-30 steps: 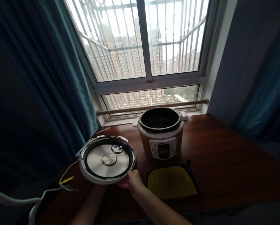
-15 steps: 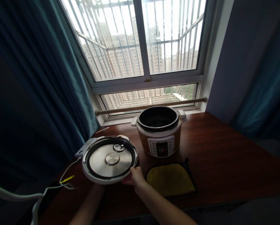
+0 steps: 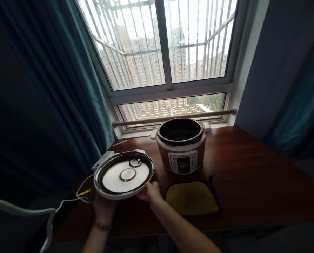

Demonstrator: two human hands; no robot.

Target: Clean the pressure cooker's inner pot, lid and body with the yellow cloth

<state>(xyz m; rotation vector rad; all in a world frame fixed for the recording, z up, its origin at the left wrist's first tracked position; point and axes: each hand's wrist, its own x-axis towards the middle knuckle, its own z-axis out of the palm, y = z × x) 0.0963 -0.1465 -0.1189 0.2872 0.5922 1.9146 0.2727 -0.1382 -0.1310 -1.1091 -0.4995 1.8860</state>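
Observation:
A round pressure cooker lid [image 3: 112,178] is held underside up at the left of the table, its metal inner plate facing me and its far edge tilted up. My right hand [image 3: 152,194] is closed on the lid's near right rim, thumb on top. My left hand [image 3: 104,208] supports the lid from below at the near left, its fingers hidden under it. To the right of the lid stands the electric pressure cooker [image 3: 163,154], uncovered, with a dark inner pot [image 3: 180,131] inside and a control panel on its front.
A yellow pouch with dark edging [image 3: 192,198] lies before the cooker on the brown wooden table [image 3: 246,175]. Behind the lid is a white power strip [image 3: 102,161]; white cables [image 3: 20,209] with a yellow tie [image 3: 84,193] run at left. Window and blue curtain [image 3: 75,88] border the table.
The lid has tipped flatter, and its inner plate now looks brighter. More of my left hand and its bracelet shows. The whole view has shifted slightly.

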